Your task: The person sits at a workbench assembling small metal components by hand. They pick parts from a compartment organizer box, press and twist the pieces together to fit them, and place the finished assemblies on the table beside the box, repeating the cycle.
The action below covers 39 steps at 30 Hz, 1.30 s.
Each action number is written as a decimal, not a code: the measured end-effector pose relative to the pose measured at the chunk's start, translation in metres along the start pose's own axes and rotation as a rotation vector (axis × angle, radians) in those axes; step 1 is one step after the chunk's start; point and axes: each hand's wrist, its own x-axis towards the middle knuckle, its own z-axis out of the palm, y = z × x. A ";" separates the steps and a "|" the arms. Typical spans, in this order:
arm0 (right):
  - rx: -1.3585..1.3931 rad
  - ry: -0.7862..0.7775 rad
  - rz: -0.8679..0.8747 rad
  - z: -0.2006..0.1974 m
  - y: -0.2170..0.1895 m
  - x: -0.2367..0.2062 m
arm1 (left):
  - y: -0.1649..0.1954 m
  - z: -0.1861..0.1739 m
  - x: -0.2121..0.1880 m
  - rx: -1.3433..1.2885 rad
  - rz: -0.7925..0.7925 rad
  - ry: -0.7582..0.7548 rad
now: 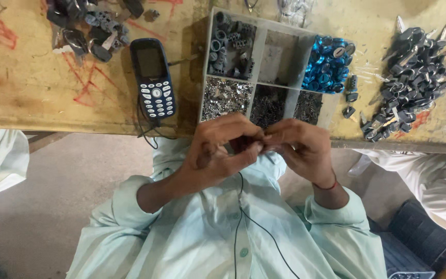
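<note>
Both hands meet at the counter point(37, 88) edge: left hand point(218, 152) and right hand point(298, 147) fingers curled tight, pinching one small dark part point(241, 142) between them, just below the divided tray point(258, 51).

A worn yellow workbench point(37, 88) holds a dark blue keypad phone point(154, 78) beside a white divided tray point(280, 50) of small metal parts and blue rings point(327, 64). A heap of black-headed keys point(411, 77) lies well right.
</note>
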 end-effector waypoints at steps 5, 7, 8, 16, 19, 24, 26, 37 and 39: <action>-0.472 0.008 0.054 0.003 -0.037 0.082 | -0.033 0.007 0.004 -0.416 -0.363 0.068; -0.980 -0.021 -0.245 0.015 -0.029 0.126 | -0.043 0.009 0.002 -0.475 -0.329 0.056; -1.119 -0.052 -0.311 0.019 -0.027 0.141 | -0.047 0.010 0.001 -0.475 -0.302 0.042; -0.908 -0.109 -0.057 0.003 -0.015 0.119 | -0.043 0.003 0.005 -0.435 -0.230 -0.005; -1.110 -0.098 -0.175 0.010 0.015 0.123 | -0.043 0.002 0.009 -0.361 -0.234 -0.054; -1.140 -0.008 -0.104 0.018 0.042 0.127 | -0.038 0.000 0.007 -0.419 -0.281 -0.030; -0.973 0.007 -0.134 0.013 0.029 0.116 | -0.035 0.001 0.007 -0.422 -0.237 -0.004; 0.409 0.316 0.239 0.018 -0.008 -0.012 | -0.024 0.011 0.018 -0.655 -0.198 -0.241; 0.636 0.275 0.283 0.019 0.004 -0.018 | -0.023 0.015 0.017 -0.731 -0.163 -0.234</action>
